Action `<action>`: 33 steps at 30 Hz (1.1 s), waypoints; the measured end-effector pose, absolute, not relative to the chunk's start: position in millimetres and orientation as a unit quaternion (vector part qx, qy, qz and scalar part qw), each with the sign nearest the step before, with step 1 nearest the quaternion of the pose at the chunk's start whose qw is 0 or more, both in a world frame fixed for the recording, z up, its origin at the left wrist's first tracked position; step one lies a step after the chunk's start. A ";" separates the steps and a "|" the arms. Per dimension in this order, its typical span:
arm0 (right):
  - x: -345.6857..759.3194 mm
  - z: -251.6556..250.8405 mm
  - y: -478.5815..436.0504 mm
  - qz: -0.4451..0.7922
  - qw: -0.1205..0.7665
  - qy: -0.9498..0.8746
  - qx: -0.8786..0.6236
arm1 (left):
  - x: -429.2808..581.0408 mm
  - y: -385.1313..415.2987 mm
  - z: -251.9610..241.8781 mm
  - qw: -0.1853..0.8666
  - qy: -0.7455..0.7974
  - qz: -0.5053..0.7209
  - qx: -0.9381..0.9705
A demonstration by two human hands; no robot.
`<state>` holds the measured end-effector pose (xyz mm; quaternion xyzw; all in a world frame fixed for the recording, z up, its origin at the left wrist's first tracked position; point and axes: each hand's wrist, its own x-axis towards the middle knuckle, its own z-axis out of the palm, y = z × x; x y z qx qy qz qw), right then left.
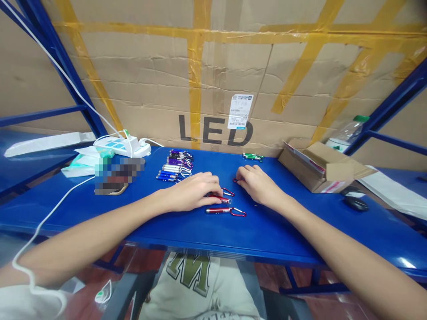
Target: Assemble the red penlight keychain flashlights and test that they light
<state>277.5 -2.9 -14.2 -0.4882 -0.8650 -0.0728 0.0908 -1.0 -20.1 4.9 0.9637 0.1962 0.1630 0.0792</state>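
My left hand [195,191] rests on the blue table [267,231], fingers curled over red keychain flashlights [222,196] near the table's middle. Another red flashlight [225,211] with a carabiner lies just in front of it, untouched. My right hand [258,183] lies a little to the right, fingers bent down on a small red clip [235,180] at its fingertips. A pile of blue and purple flashlights [176,165] sits behind my left hand. A pair of green flashlights [252,156] lies at the back by the cardboard wall.
An open cardboard box [320,166] stands at the right, with a clear bottle [347,131] behind it and a black mouse [356,203] beside it. A white power strip [122,146] with its cable and white packets [82,163] lie at the left.
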 end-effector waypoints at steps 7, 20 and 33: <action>269.0 -9.1 -10.6 -0.088 0.063 -0.871 -0.479 | -0.3 -20.0 8.0 0.089 0.245 0.210 0.942; 264.4 -5.5 -17.5 -0.032 0.093 -0.864 -0.493 | 0.5 -11.4 4.4 0.138 0.337 0.310 0.878; 263.0 -8.5 -15.6 -0.073 0.049 -0.864 -0.495 | 1.2 -11.0 5.4 0.143 0.349 0.328 0.866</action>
